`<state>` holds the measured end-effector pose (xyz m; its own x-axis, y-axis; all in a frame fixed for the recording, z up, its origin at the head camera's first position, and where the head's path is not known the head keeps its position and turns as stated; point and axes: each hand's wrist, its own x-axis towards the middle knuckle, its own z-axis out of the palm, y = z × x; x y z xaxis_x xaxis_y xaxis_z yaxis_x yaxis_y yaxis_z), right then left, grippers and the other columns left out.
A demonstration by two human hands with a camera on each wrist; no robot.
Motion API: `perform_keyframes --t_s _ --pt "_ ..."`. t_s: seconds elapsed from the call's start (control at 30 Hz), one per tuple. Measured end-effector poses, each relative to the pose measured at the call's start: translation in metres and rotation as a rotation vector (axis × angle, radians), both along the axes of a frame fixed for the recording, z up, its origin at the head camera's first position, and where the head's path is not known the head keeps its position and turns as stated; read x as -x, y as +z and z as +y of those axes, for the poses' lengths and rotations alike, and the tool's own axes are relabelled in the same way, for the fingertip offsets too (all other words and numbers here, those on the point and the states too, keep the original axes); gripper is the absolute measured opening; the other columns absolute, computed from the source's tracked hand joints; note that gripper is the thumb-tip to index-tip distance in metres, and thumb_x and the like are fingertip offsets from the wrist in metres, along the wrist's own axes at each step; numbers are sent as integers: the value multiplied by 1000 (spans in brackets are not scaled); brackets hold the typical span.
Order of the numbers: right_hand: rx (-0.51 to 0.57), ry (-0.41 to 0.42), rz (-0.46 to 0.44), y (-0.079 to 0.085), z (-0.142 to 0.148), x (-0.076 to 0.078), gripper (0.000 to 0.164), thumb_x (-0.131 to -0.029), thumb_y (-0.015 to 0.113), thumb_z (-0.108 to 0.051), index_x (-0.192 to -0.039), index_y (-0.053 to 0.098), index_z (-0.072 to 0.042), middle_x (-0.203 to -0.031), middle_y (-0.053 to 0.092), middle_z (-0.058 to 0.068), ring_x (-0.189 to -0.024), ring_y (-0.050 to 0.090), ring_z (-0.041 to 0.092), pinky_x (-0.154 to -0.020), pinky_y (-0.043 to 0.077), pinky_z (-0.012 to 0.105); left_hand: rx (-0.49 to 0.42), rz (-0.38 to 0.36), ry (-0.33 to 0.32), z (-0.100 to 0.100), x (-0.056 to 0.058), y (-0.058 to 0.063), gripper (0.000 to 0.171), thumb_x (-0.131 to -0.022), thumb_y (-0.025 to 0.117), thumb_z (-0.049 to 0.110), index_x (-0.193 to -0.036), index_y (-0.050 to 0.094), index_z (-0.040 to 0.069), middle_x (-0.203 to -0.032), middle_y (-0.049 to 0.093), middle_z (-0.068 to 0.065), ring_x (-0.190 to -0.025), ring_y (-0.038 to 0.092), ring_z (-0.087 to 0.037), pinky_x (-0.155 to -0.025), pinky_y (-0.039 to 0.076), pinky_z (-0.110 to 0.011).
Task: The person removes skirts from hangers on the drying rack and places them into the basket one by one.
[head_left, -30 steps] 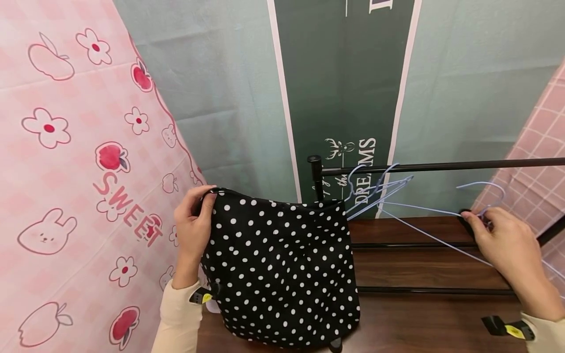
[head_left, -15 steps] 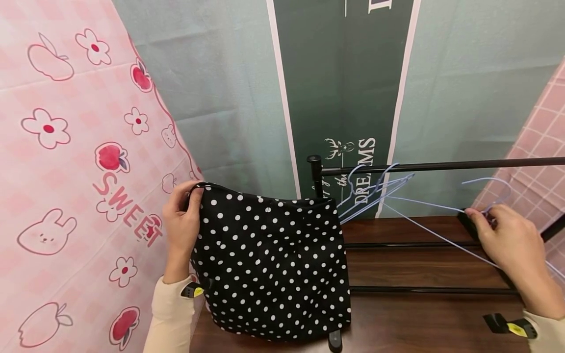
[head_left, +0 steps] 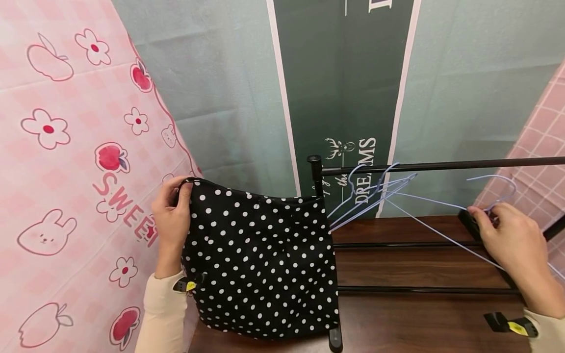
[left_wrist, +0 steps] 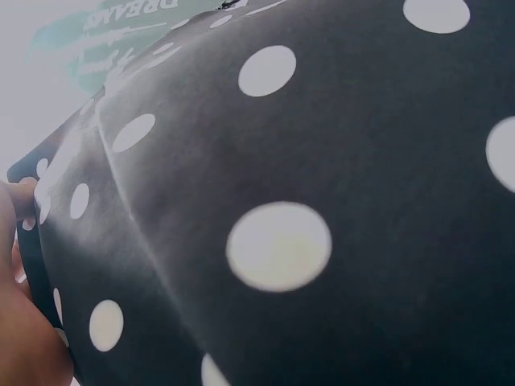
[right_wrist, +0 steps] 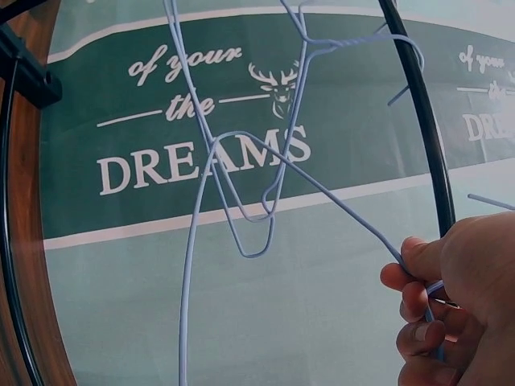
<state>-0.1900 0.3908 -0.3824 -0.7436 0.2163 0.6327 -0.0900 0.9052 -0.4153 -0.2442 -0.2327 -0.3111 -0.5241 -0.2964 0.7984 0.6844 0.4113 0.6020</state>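
My left hand (head_left: pixel 172 218) pinches the upper left corner of a black skirt with white dots (head_left: pixel 265 260), thumb in front. The cloth hangs down from there, its right edge overlapping the rack's end post. In the left wrist view, dotted fabric (left_wrist: pixel 362 161) fills most of the picture, and part of the hand (left_wrist: pixel 28 322) shows at the left. My right hand (head_left: pixel 514 240) grips a light blue wire hanger (head_left: pixel 490 175) just below its hook. In the right wrist view, fingers curl round the hanger's neck. The hanger's far end overlaps other blue hangers (head_left: pixel 353 182).
A black clothes rack bar (head_left: pixel 441 165) runs across the right side, with the other blue hangers hooked near its left end. Lower black rails (head_left: pixel 397 290) cross over a brown wood surface (head_left: pixel 397 323). A pink patterned cloth (head_left: pixel 75 171) stands close on the left.
My left hand has moved left and slightly up, drawing the skirt left. The right hand and its hanger have shifted slightly right.
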Motion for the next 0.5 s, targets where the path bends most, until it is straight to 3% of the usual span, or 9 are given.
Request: perform_keyframes --t_s 0.3,0.5 --pt "0 -7 -11 0 -1 0 53 -108 62 -36 -71 54 0 -65 49 20 -58 47 54 -48 26 47 -32 -21 31 -7 4 8 18 -102 69 2 -114 72 -11 -100 73 19 -82 65 3 -73 47 -16" --pt "5 -3 -14 -1 -2 0 53 -108 62 -36 -70 52 0 -65 48 21 -58 46 54 -48 25 46 -34 -20 40 -12 6 12 18 -102 69 3 -115 72 -10 -96 72 18 -78 65 2 -70 47 -16"
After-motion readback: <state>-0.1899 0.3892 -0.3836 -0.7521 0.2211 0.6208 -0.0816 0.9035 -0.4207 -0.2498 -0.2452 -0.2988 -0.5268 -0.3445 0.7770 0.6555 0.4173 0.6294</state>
